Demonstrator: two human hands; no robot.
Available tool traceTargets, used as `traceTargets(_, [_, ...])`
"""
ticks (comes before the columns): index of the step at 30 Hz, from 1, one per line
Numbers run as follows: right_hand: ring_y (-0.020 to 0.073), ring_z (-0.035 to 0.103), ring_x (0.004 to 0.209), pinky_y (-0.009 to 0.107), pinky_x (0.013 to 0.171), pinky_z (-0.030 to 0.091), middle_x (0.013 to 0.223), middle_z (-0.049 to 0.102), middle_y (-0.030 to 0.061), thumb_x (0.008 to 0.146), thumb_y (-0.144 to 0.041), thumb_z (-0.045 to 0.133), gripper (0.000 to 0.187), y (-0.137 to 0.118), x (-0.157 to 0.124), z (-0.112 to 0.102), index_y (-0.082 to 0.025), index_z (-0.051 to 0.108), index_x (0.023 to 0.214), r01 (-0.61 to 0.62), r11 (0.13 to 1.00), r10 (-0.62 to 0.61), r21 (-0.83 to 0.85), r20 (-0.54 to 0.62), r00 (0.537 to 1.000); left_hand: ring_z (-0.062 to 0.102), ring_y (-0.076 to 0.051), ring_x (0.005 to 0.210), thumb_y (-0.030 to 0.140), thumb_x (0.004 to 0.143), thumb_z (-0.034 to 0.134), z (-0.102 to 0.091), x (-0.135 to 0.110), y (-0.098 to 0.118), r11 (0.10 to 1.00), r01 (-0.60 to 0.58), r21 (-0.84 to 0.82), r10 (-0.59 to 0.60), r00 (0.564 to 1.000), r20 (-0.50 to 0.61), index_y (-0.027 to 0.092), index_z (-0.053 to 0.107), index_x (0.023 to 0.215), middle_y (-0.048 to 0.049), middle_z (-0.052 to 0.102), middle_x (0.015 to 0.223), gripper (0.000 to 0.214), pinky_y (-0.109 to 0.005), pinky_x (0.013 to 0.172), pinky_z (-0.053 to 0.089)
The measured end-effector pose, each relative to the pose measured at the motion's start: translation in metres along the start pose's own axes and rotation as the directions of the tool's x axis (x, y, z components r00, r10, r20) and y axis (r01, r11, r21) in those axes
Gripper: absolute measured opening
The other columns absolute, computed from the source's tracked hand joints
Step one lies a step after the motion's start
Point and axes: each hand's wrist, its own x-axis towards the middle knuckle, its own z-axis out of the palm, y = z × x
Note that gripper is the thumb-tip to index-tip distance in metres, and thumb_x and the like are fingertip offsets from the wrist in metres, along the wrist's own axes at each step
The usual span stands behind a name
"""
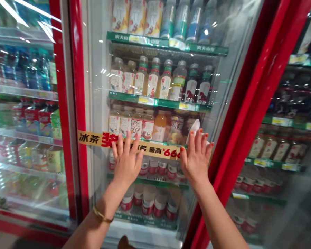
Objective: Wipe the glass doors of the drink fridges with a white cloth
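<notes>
Both my hands press flat against the glass door (98,103) of a red-framed drinks fridge. My left hand (126,160), fingers stretched and slightly spread, lies on a yellow promotional sticker (93,139) that runs across the glass. My right hand (196,157) is also flat, fingers up, and traps a white cloth or tissue (194,128) between its fingers and the glass. A gold bracelet (101,215) sits on my left wrist. Behind the glass stand rows of bottled drinks (155,81) on green shelves.
A second red-framed fridge (28,103) with bottles stands to the left. On the right, a tilted red door frame (251,103) borders another cooler (287,138) with drinks. The white fridge base (145,235) sits below my arms.
</notes>
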Motion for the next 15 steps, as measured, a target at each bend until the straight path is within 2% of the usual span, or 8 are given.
traceTargets(2, [0.0371,0.003,0.174,0.069,0.139,0.013,0.187,0.008,0.0136,0.113,-0.040,0.045,0.078,-0.006,-0.010,0.003,-0.020,0.007,0.179,-0.012,1.000,0.011,0.024,0.036,0.999,0.000,-0.036,0.175,0.038,0.109,0.053,0.003,0.017,0.019,0.999,-0.020,-0.050,0.021,1.000,0.003,0.040,0.020,0.176,-0.0035,0.004,0.188,0.074,-0.072,0.139,0.007])
traceTargets(3, [0.0361,0.003,0.174,0.069,0.139,0.013,0.187,0.010,0.0119,0.112,-0.039,0.048,0.081,-0.011,-0.027,0.006,-0.022,0.006,0.179,0.030,0.999,-0.033,0.045,0.067,0.997,-0.001,-0.037,0.175,0.039,0.109,0.054,0.007,0.014,0.028,0.997,-0.040,-0.062,0.041,0.999,0.012,0.040,0.020,0.176,-0.0030,0.002,0.188,0.075,-0.072,0.139,0.007])
traceTargets(6, [0.0302,0.008,0.175,0.062,0.142,0.011,0.184,0.024,0.0039,0.108,-0.037,0.057,0.086,-0.021,-0.098,0.014,-0.030,0.010,0.179,0.191,0.977,-0.206,0.097,0.174,0.963,-0.003,-0.033,0.175,0.038,0.108,0.057,0.016,-0.025,0.044,0.987,-0.153,-0.055,0.157,0.985,0.072,0.043,0.020,0.175,-0.0003,0.008,0.187,0.078,-0.068,0.140,0.003])
traceTargets(8, [0.0292,0.010,0.175,0.060,0.142,0.012,0.183,0.028,0.0023,0.107,-0.035,0.058,0.085,-0.015,-0.127,0.016,-0.032,0.012,0.179,0.180,0.980,-0.193,0.082,0.193,0.962,0.001,-0.029,0.175,0.035,0.108,0.057,0.018,-0.047,0.041,0.974,-0.222,-0.037,0.225,0.969,0.106,0.046,0.019,0.175,0.0021,0.018,0.186,0.077,-0.065,0.142,0.002])
traceTargets(10, [0.0326,0.007,0.175,0.066,0.140,0.017,0.185,0.022,0.0061,0.109,-0.034,0.054,0.085,-0.004,-0.121,0.015,-0.030,0.007,0.179,0.031,0.999,-0.036,0.031,0.153,0.988,0.002,-0.029,0.175,0.033,0.108,0.056,0.017,-0.045,0.033,0.978,-0.208,-0.029,0.210,0.972,0.102,0.046,0.018,0.175,0.0022,0.022,0.185,0.078,-0.066,0.142,0.002])
traceTargets(12, [0.0379,0.001,0.174,0.073,0.136,0.022,0.187,0.011,0.0112,0.111,-0.035,0.049,0.085,0.005,-0.089,0.012,-0.026,-0.001,0.179,-0.138,0.990,0.138,-0.010,0.085,0.987,0.001,-0.032,0.175,0.034,0.108,0.056,0.014,-0.021,0.030,0.989,-0.145,-0.041,0.148,0.987,0.067,0.044,0.018,0.175,0.0001,0.018,0.186,0.078,-0.070,0.140,0.003])
traceTargets(13, [0.0399,-0.001,0.174,0.075,0.134,0.023,0.187,0.007,0.0126,0.111,-0.036,0.046,0.085,0.005,-0.071,0.010,-0.024,-0.004,0.179,-0.187,0.982,0.187,-0.019,0.062,0.980,0.001,-0.034,0.175,0.035,0.108,0.056,0.013,-0.006,0.031,0.991,-0.121,-0.053,0.123,0.992,0.041,0.043,0.018,0.176,-0.0012,0.015,0.187,0.078,-0.071,0.139,0.003])
traceTargets(15, [0.0405,-0.003,0.174,0.075,0.135,0.022,0.187,0.007,0.0117,0.112,-0.039,0.045,0.084,-0.002,-0.048,0.010,-0.023,-0.004,0.179,-0.183,0.983,0.184,-0.018,0.073,0.980,0.000,-0.036,0.174,0.037,0.108,0.056,0.014,0.018,0.037,0.991,-0.111,-0.075,0.110,0.994,-0.009,0.041,0.018,0.176,-0.0031,0.011,0.188,0.078,-0.073,0.138,0.002])
